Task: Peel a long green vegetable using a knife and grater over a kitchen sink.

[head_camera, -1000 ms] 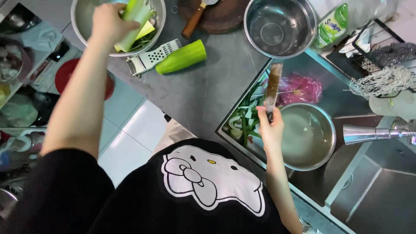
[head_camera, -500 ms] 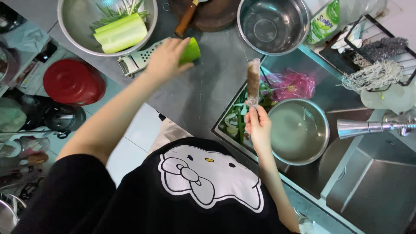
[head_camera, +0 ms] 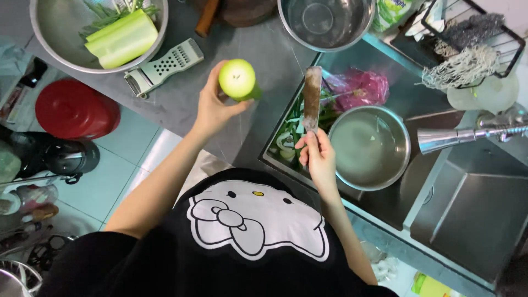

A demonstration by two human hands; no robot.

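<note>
My left hand (head_camera: 212,107) grips a thick green stalk piece (head_camera: 237,80), held end-on above the grey counter (head_camera: 187,104). My right hand (head_camera: 317,157) holds a knife (head_camera: 312,96) by its handle, blade pointing away over the sink's left edge. Below the blade, green trimmings (head_camera: 289,135) lie in the sink. A steel bowl (head_camera: 102,33) at the top left holds several peeled green stalk pieces (head_camera: 122,39). A grater-like peeler (head_camera: 163,67) lies on the counter beside that bowl.
In the sink (head_camera: 440,181) sit a steel bowl of water (head_camera: 369,147) and a pink bag (head_camera: 357,88); a tap (head_camera: 467,136) juts in from the right. An empty steel bowl (head_camera: 324,22) stands at the top. A red lid (head_camera: 77,109) lies on the floor at left.
My left hand dropped a stalk piece into the top-left bowl, then picked up the green piece from the counter and brought it toward the sink. The knife hand barely moved.
</note>
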